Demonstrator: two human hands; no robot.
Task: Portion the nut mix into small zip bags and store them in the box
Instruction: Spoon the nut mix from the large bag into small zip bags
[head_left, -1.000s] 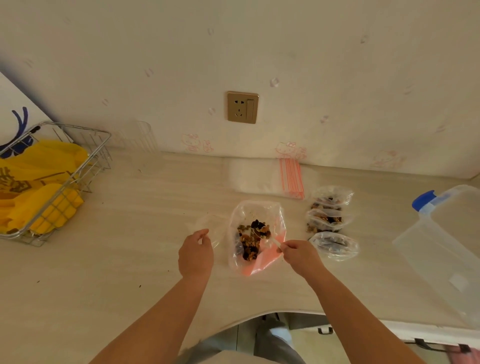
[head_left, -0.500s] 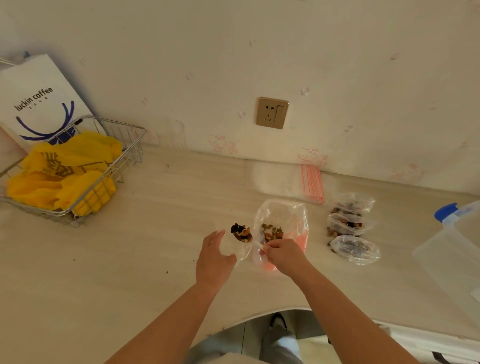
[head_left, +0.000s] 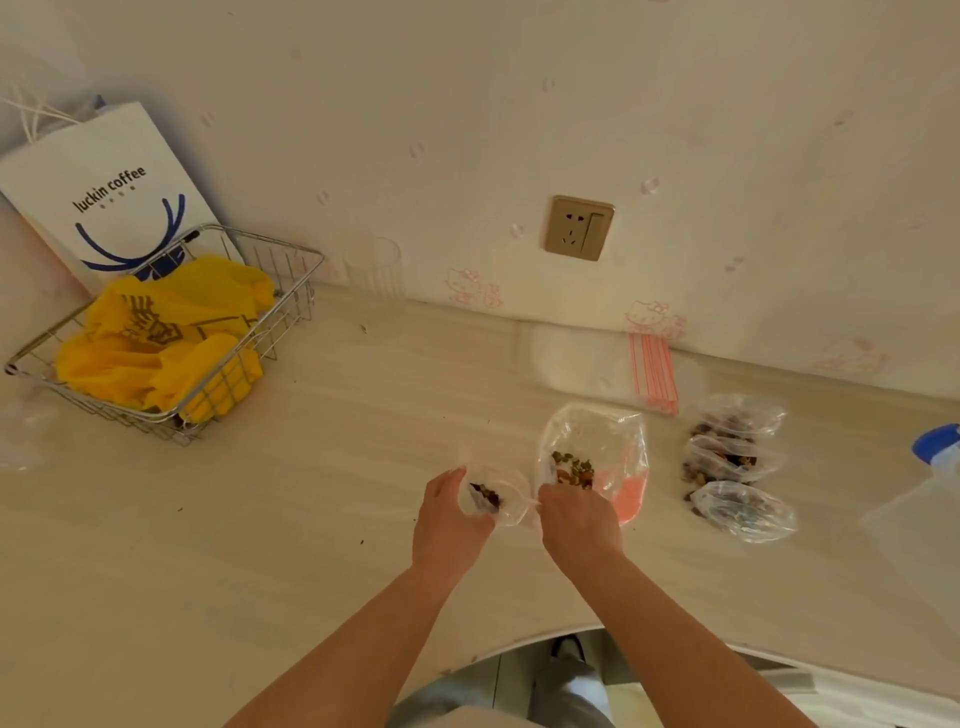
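The table (head_left: 311, 519) carries everything, and the big bag (head_left: 597, 441) of nut mix near its middle serves as landmark. Well to the right of it, at the frame edge, stands the clear box (head_left: 919, 530) with a blue part on top; it looks empty, so storing is judged not yet begun. Just behind the big bag lies a stack of spare bags (head_left: 602, 364) with red zip strips. Between big bag and box sit three filled bags (head_left: 737, 467), close together. Touching the big bag's left side is the small bag (head_left: 493, 493) now being filled, with a dark clump of mix inside. The left hand (head_left: 447, 519) curls round this bag's mouth and holds it open. The right hand (head_left: 576, 519), just in front of the big bag, pinches a thin pale thing, probably a spoon, reaching towards the small bag. To do this well, keep the mouth wide and upright, tip the mix deep inside, and match the portion to the filled ones before zipping.
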